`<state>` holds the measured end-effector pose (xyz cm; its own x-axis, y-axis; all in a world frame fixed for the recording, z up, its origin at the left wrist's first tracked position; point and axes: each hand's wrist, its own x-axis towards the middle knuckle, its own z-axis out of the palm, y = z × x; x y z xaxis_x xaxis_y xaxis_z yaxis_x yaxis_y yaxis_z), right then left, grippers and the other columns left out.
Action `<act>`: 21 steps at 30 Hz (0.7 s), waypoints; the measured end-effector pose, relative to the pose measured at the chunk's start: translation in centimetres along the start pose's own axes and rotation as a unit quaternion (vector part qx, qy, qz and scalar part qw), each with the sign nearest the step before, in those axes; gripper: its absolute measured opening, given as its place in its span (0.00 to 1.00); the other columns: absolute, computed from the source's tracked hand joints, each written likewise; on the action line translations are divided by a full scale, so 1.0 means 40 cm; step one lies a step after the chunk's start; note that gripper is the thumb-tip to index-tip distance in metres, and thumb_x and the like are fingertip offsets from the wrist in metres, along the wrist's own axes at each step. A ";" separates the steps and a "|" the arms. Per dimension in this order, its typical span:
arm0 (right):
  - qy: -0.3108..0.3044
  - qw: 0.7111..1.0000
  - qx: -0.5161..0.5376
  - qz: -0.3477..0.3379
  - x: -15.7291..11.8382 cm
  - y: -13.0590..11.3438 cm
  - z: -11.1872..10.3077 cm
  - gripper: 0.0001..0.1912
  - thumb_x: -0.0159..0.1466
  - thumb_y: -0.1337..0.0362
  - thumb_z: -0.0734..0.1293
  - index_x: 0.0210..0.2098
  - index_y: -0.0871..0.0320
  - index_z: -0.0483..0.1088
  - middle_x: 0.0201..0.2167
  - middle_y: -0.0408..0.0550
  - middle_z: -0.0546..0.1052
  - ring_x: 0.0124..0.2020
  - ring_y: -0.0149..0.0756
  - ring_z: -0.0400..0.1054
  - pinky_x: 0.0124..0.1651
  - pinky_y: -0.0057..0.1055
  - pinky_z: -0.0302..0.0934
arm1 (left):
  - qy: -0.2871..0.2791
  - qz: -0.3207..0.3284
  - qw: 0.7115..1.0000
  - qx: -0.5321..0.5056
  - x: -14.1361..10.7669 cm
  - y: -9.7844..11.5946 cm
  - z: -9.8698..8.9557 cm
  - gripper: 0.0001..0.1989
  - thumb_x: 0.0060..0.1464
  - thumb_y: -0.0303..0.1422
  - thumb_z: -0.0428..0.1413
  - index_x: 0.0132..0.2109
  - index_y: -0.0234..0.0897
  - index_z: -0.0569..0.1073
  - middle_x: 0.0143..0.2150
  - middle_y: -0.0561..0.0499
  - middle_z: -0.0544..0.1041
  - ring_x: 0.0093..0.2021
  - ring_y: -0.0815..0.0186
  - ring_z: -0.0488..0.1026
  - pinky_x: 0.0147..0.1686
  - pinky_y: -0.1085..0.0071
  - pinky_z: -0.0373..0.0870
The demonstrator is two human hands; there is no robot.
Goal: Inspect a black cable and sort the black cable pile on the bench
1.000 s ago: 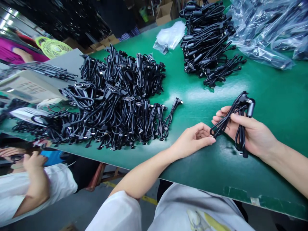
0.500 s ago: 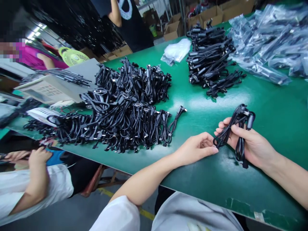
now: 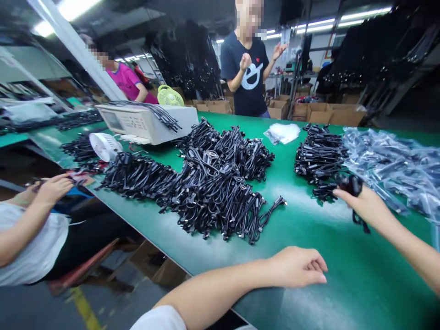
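A: Right hand (image 3: 366,205): fingers?

B: Curled shut around a coiled black cable (image 3: 351,185). The bundle sticks up past the knuckles, and one loop hangs below the palm. The hand is held above the table (image 3: 309,229), reaching toward the small cable stack (image 3: 319,156).

A: Left hand (image 3: 297,267)?

B: Holds nothing. Fingers loosely bent, tips pointing right, resting low at the table's near edge. Well apart from the right hand.

A: Surroundings, working outward?

B: Big cable pile (image 3: 213,183) left of centre, one loose cable (image 3: 271,211) trailing off its right side. Bagged cables (image 3: 395,165) lie at right, beside the small stack. Clear bags (image 3: 282,133) sit farther back. A white machine (image 3: 147,121) stands at the far left of the table, with a small white fan (image 3: 103,145) in front of it.

A: People?

B: A seated co-worker's hand (image 3: 55,185) at left. One person in a dark shirt (image 3: 249,75) stands at the far end with both hands raised; another in pink (image 3: 127,80) is behind the machine.
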<state>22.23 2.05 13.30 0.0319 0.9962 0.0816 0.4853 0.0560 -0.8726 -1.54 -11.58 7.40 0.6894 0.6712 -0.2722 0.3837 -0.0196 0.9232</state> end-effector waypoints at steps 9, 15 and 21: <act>0.081 0.927 -0.304 -0.202 0.485 -0.075 0.055 0.21 0.66 0.52 0.68 0.52 0.59 0.70 0.55 0.54 0.72 0.57 0.49 0.65 0.60 0.56 0.57 | -0.034 -0.015 0.999 0.014 0.031 -0.028 0.008 0.20 0.54 0.42 0.61 0.53 0.40 0.74 0.49 0.47 0.81 0.50 0.61 0.79 0.53 0.66 0.73; 0.061 0.895 -0.386 -0.215 0.486 0.009 0.041 0.35 0.67 0.46 0.64 0.65 0.61 0.60 0.63 0.65 0.66 0.62 0.56 0.61 0.62 0.59 0.54 | -0.038 0.015 0.998 0.042 0.027 -0.022 0.003 0.20 0.56 0.43 0.60 0.53 0.39 0.72 0.49 0.47 0.81 0.52 0.60 0.78 0.52 0.66 0.72; 0.009 0.844 -0.433 -0.315 0.209 0.086 0.005 0.49 0.64 0.43 0.67 0.74 0.58 0.42 0.73 0.66 0.48 0.74 0.56 0.38 0.70 0.55 0.31 | -0.024 0.041 0.994 0.093 0.011 -0.006 0.006 0.18 0.60 0.43 0.56 0.53 0.40 0.72 0.48 0.47 0.81 0.50 0.61 0.78 0.50 0.67 0.71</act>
<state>23.98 10.57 10.89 -0.4613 0.7852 0.4131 0.8678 0.4962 0.0259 -1.18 -11.44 7.01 0.7498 0.6263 -0.2137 0.4286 -0.2136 0.8779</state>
